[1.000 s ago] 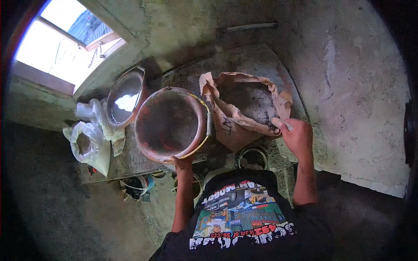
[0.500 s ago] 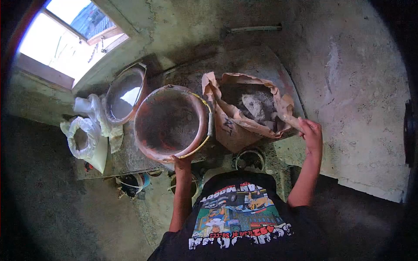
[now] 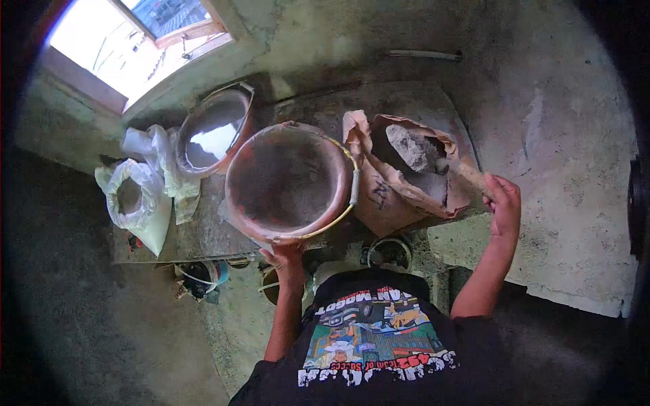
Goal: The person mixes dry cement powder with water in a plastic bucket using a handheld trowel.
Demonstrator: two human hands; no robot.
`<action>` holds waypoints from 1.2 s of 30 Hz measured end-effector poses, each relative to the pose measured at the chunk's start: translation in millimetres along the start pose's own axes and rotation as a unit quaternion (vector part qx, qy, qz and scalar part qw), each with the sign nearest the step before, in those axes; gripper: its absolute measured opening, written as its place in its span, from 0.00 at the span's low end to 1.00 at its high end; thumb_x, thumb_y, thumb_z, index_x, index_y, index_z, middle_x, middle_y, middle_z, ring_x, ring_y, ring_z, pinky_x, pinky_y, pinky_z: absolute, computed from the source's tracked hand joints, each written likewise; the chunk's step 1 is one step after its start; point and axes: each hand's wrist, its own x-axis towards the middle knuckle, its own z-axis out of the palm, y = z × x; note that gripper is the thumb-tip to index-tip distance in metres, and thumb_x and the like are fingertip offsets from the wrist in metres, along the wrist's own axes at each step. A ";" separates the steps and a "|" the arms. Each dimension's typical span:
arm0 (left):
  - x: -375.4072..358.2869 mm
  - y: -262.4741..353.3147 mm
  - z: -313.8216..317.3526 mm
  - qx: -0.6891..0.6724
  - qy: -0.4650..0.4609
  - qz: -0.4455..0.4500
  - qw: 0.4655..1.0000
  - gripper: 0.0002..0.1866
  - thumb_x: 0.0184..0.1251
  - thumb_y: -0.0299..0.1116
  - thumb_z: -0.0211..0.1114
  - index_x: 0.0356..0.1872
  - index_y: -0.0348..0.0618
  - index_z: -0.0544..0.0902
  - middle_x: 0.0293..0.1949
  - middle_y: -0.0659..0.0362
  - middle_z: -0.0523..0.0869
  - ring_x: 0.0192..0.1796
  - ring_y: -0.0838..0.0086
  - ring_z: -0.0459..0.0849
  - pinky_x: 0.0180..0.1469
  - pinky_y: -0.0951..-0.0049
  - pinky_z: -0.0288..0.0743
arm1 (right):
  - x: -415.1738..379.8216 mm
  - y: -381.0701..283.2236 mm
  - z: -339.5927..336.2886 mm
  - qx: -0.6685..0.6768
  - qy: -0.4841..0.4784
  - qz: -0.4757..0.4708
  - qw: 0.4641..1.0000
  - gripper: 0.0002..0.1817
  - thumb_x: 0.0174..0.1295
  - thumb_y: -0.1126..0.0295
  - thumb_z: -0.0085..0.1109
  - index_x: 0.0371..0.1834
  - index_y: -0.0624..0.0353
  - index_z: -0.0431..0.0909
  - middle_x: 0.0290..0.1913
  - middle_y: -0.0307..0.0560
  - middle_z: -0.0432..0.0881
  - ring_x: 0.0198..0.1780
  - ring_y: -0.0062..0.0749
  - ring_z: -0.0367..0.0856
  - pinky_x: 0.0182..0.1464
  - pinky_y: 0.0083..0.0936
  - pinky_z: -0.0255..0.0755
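My left hand grips the near rim of a large round bucket, tilted so its dusty inside shows; a yellow wire handle lies along its right side. My right hand is closed round the handle of a trowel. The trowel's blade carries a heap of grey powder over an open brown paper sack. More powder lies inside the sack, right of the bucket.
Behind the bucket at left stands a second bucket holding liquid. White plastic bags sit at the table's left end. Below the near edge are a pail and other containers. A window is at upper left.
The powder heap has risen on the trowel and shows more clearly above the sack. My right hand has shifted right. The view has turned slightly, moving the buckets and sack rightward in it.
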 end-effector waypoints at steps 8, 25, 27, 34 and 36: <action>13.2 25.7 -8.6 -0.064 -0.039 0.044 0.996 0.37 0.79 0.62 0.35 0.72 0.43 0.66 0.68 0.54 0.74 0.69 0.61 0.72 0.70 0.53 0.64 | -34.9 -36.4 107.1 -0.017 -0.091 -0.106 0.990 0.16 0.64 0.60 0.67 0.40 0.64 0.87 0.29 0.35 0.83 0.28 0.16 0.76 0.32 0.16 0.69; 30.4 96.1 -22.5 0.037 -0.174 -0.162 0.971 0.15 0.80 0.43 0.55 0.45 0.40 0.80 0.34 0.65 0.82 0.37 0.80 0.78 0.43 0.77 0.73 | -91.5 -13.8 257.7 -0.291 -0.071 -0.210 0.931 0.17 0.65 0.60 0.67 0.43 0.66 0.87 0.33 0.44 0.88 0.35 0.21 0.81 0.41 0.23 0.75; 38.3 88.8 -32.2 0.053 -0.193 -0.165 0.966 0.15 0.80 0.43 0.55 0.45 0.40 0.80 0.35 0.64 0.82 0.37 0.80 0.79 0.42 0.78 0.73 | -99.7 -17.9 258.8 -0.296 -0.065 -0.230 0.925 0.17 0.63 0.59 0.68 0.41 0.64 0.87 0.33 0.50 0.88 0.35 0.29 0.85 0.41 0.27 0.77; 51.2 101.1 -34.5 0.081 -0.230 -0.177 0.954 0.12 0.77 0.39 0.61 0.45 0.40 0.79 0.36 0.64 0.82 0.37 0.81 0.78 0.41 0.78 0.72 | -106.7 -8.5 252.9 -0.285 -0.053 -0.236 0.927 0.16 0.63 0.62 0.67 0.41 0.66 0.87 0.31 0.53 0.88 0.33 0.26 0.85 0.39 0.26 0.77; 56.5 100.2 -35.9 0.060 -0.261 -0.154 0.951 0.12 0.76 0.39 0.62 0.45 0.40 0.79 0.36 0.65 0.81 0.35 0.82 0.76 0.40 0.78 0.70 | -110.1 -6.9 260.3 -0.312 -0.049 -0.266 0.911 0.16 0.63 0.62 0.67 0.41 0.66 0.87 0.30 0.52 0.88 0.32 0.24 0.84 0.39 0.25 0.77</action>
